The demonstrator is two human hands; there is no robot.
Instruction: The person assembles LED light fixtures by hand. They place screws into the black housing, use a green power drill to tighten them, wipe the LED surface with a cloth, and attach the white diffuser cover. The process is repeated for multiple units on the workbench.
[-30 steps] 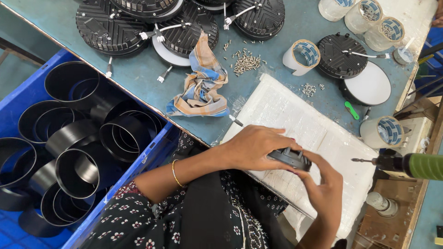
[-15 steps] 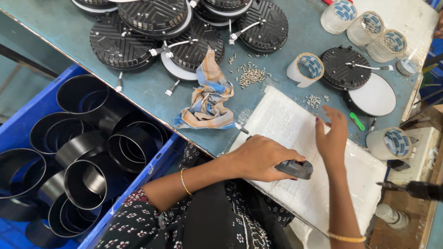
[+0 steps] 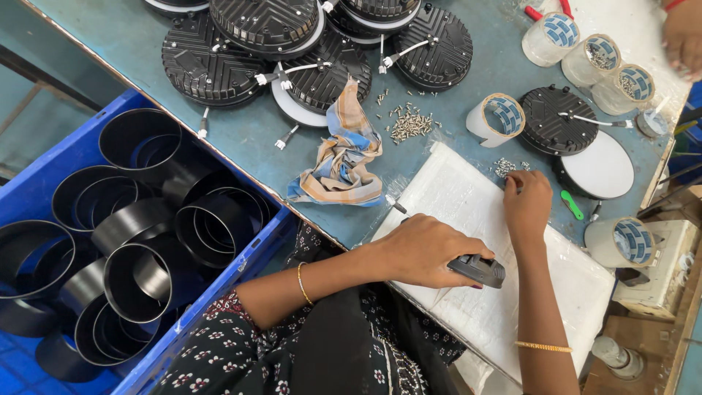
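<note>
The left hand (image 3: 428,252) lies on the white pad (image 3: 504,292), fingers curled loosely round a small black part (image 3: 479,270) that sits near the pad's middle, pressed down under the fingertips. The right hand (image 3: 528,203) reaches to the pad's far edge, fingers bunched together and pinching at the small heap of screws (image 3: 504,167) there. A crumpled cloth (image 3: 342,155) lies left of the pad, with more screws beyond it.

light: bright, even | shadows: soft | focus: sharp | edges: slight wide-angle bend
</note>
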